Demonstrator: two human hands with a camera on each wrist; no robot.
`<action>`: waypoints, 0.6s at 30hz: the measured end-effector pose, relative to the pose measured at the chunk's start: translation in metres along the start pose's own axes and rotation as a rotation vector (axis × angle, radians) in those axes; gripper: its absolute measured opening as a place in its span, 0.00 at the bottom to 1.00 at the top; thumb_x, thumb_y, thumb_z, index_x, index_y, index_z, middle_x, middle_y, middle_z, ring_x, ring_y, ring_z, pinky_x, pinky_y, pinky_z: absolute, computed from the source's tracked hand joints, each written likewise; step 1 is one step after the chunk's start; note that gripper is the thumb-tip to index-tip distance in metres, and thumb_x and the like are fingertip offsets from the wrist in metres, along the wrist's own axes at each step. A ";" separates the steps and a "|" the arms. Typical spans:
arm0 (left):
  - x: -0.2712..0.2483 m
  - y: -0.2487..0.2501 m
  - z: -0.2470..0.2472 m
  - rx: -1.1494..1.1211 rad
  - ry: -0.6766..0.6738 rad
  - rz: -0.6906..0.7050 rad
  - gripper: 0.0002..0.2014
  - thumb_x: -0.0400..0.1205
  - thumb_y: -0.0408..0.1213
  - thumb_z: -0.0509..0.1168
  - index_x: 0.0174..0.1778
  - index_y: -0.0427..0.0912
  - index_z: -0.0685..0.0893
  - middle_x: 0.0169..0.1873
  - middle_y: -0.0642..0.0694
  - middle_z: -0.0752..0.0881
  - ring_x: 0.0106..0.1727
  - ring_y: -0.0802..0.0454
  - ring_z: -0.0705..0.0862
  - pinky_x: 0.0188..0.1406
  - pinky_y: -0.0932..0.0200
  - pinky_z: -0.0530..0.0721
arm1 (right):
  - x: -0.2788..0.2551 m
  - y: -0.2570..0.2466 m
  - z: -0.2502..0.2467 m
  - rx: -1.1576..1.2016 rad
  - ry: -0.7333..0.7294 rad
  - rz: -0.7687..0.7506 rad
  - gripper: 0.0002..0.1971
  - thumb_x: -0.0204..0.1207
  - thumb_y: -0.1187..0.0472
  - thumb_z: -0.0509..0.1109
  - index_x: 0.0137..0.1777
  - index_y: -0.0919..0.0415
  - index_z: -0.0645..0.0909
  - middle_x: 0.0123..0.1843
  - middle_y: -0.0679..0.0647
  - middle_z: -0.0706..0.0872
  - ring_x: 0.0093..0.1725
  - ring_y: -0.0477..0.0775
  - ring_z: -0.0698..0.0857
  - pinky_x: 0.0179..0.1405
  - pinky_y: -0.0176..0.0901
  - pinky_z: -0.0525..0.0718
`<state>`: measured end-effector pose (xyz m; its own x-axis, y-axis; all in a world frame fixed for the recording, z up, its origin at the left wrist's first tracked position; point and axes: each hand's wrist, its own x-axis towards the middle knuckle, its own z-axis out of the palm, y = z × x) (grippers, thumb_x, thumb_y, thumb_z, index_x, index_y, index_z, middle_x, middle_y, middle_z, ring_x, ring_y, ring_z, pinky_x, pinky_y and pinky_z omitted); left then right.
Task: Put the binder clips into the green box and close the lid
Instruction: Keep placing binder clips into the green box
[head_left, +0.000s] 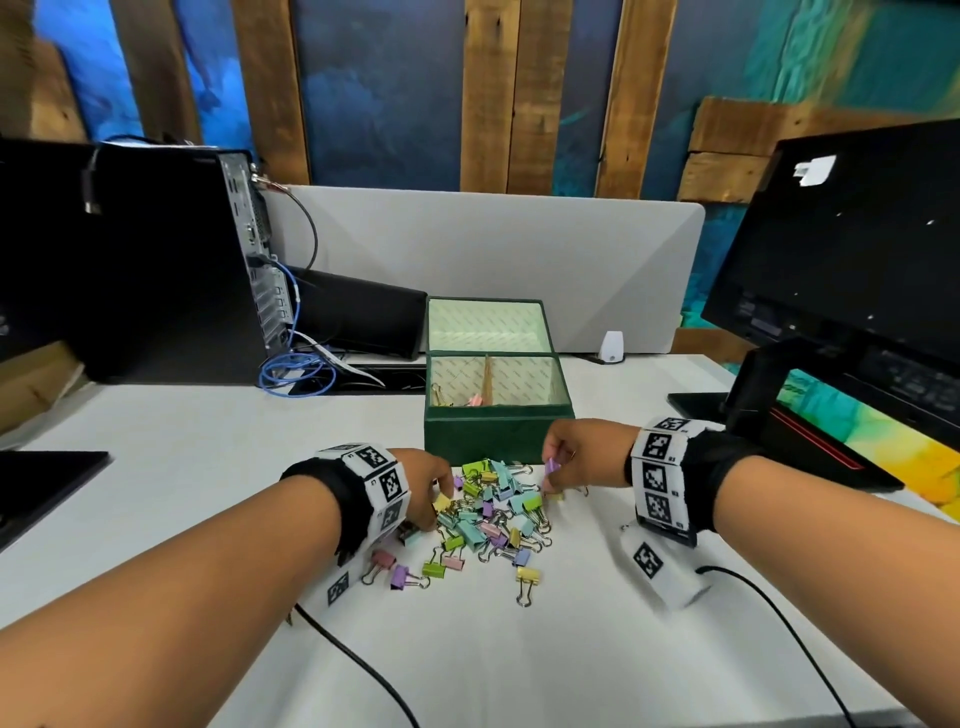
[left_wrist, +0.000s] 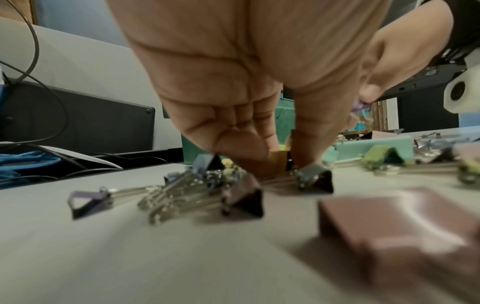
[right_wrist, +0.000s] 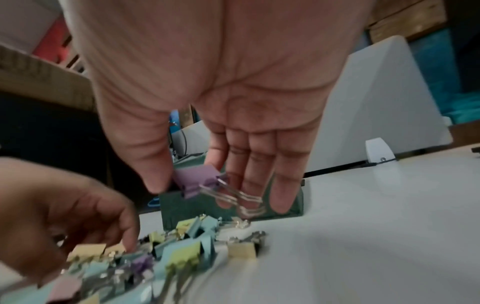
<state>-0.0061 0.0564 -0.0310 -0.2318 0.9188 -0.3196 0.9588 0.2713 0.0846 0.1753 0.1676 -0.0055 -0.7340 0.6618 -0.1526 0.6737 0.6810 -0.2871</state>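
A heap of pastel binder clips (head_left: 491, 506) lies on the white table in front of the green box (head_left: 496, 434). The box stands open, its lid (head_left: 485, 325) leaning back, with a few clips in its left compartment. My left hand (head_left: 434, 486) reaches into the heap's left side and pinches a yellow clip (left_wrist: 279, 155) between thumb and fingers. My right hand (head_left: 558, 467) hovers at the heap's right edge just above the table, holding a purple clip (right_wrist: 196, 180) between thumb and forefinger, its wire handles (right_wrist: 233, 195) hanging across the other fingers.
A black computer tower (head_left: 156, 260) with blue cables (head_left: 296, 371) stands at the back left. A monitor (head_left: 857, 249) on its stand fills the right. A grey divider panel (head_left: 493, 249) runs behind the box. Black cables (head_left: 363, 670) trail over the near table.
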 end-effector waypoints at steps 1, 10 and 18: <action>0.000 0.000 0.000 -0.003 0.005 -0.013 0.24 0.74 0.39 0.73 0.66 0.50 0.77 0.54 0.48 0.84 0.47 0.53 0.76 0.49 0.61 0.75 | -0.001 -0.001 -0.002 0.065 0.005 0.016 0.09 0.73 0.56 0.71 0.49 0.56 0.75 0.43 0.51 0.84 0.40 0.49 0.81 0.48 0.44 0.82; -0.016 -0.010 -0.018 -0.087 0.184 0.072 0.19 0.70 0.32 0.71 0.54 0.51 0.75 0.55 0.49 0.84 0.46 0.52 0.80 0.38 0.63 0.78 | 0.000 -0.018 -0.001 -0.174 -0.138 0.019 0.14 0.80 0.56 0.60 0.60 0.61 0.80 0.62 0.58 0.84 0.58 0.56 0.81 0.51 0.40 0.73; -0.023 -0.017 -0.022 -0.270 0.300 0.115 0.18 0.70 0.32 0.71 0.46 0.57 0.73 0.42 0.56 0.80 0.33 0.60 0.77 0.41 0.59 0.80 | 0.012 -0.033 0.014 -0.390 -0.169 0.052 0.20 0.74 0.40 0.67 0.49 0.57 0.73 0.45 0.52 0.78 0.46 0.54 0.76 0.42 0.41 0.73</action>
<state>-0.0203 0.0373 -0.0048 -0.2013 0.9795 -0.0082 0.9128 0.1906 0.3611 0.1432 0.1483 -0.0113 -0.6800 0.6598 -0.3196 0.6684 0.7371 0.0997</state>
